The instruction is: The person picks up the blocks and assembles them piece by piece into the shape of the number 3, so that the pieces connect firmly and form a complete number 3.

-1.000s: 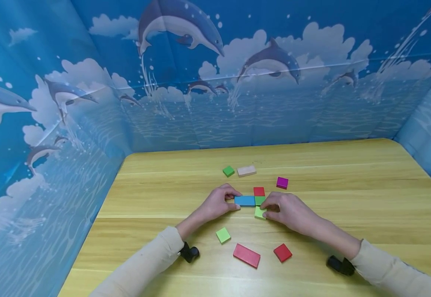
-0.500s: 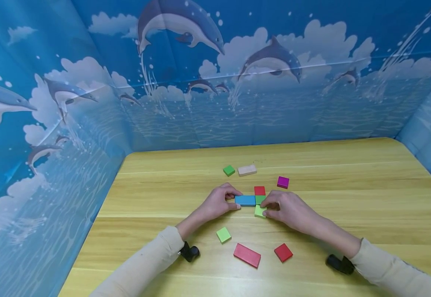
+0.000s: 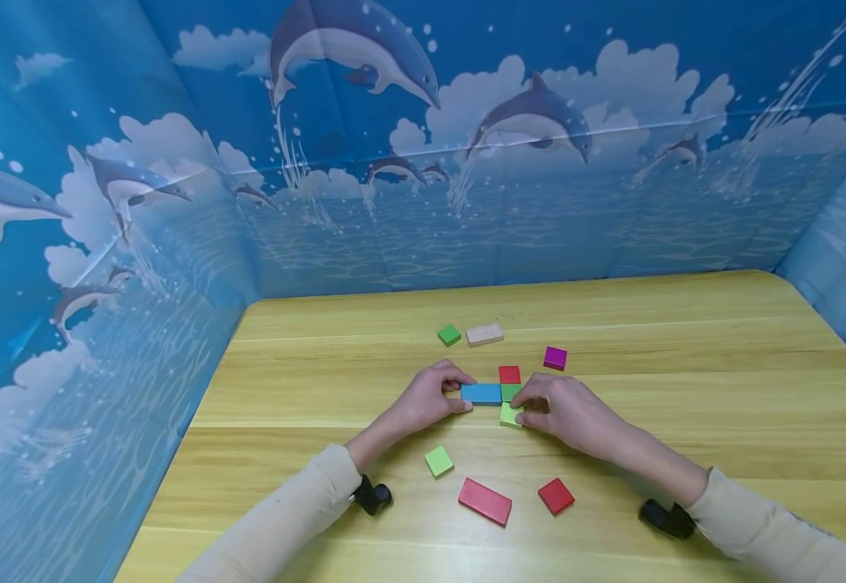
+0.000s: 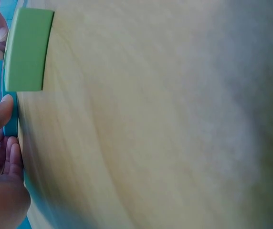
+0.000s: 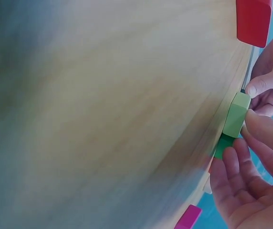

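The head view shows a blue block (image 3: 481, 394) against a green block (image 3: 510, 393), a red block (image 3: 509, 374) beyond and a light green block (image 3: 509, 415) nearer; the right wrist view adds the last one's thick side. The counter (image 3: 299, 348) spreads wide both ways, its far edge well apart from them. The left hand (image 3: 424, 398) has fingers clamped on the blue block's left end; the right hand (image 3: 571, 411) seems to pinch the light green block's right side, partly hidden

Left hand (image 3: 426, 397) holds a flat blue oblong block (image 3: 481, 394), right hand (image 3: 571, 413) a lime square block (image 3: 509, 415) near its front-right corner.
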Demonstrator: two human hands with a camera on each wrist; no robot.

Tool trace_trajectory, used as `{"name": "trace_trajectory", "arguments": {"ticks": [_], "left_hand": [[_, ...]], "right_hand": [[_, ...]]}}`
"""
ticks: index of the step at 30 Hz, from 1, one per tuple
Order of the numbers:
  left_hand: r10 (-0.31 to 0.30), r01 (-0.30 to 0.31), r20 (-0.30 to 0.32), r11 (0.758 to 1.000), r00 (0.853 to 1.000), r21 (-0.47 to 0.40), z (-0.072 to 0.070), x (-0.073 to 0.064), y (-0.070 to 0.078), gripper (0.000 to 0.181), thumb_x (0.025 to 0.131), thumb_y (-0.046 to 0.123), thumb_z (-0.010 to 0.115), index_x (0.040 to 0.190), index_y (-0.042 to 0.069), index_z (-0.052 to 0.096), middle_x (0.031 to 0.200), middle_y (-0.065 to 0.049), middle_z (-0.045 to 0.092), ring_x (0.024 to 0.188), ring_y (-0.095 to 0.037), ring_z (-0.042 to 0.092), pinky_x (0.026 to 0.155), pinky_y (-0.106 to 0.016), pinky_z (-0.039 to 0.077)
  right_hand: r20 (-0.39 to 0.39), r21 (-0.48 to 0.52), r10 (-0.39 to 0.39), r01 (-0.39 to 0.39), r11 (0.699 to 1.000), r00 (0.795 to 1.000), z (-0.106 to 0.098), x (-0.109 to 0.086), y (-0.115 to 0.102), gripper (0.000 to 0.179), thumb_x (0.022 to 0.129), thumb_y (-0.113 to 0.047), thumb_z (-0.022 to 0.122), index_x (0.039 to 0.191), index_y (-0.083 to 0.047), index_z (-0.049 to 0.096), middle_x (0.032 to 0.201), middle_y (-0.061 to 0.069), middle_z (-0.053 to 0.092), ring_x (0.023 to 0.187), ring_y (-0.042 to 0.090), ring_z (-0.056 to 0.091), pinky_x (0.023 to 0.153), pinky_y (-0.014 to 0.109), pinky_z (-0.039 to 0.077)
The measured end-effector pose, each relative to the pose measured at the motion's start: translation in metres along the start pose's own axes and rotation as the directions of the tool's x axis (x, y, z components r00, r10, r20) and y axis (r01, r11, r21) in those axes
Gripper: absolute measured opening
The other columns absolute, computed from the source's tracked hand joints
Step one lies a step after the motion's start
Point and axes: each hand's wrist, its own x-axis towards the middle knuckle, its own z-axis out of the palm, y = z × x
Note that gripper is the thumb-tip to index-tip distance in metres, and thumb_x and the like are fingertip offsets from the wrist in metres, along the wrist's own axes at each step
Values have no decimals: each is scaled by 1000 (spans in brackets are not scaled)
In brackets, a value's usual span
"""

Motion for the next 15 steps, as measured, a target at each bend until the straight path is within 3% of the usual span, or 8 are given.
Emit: {"name": "trace_trajectory", "arguments": {"ticks": [15], "left_hand": [[2,-1,-9,1000,1000,12,1,-1,2,29,79,14,76,107,13,69,97,6,56,88,-10,51,79,-21,45]], "right_hand": [[34,16,62,-62,998,998,-2,3,2,21,78,-19,76,99,-20,72,91,-9,60,76,6,52,68,25,47]]}}
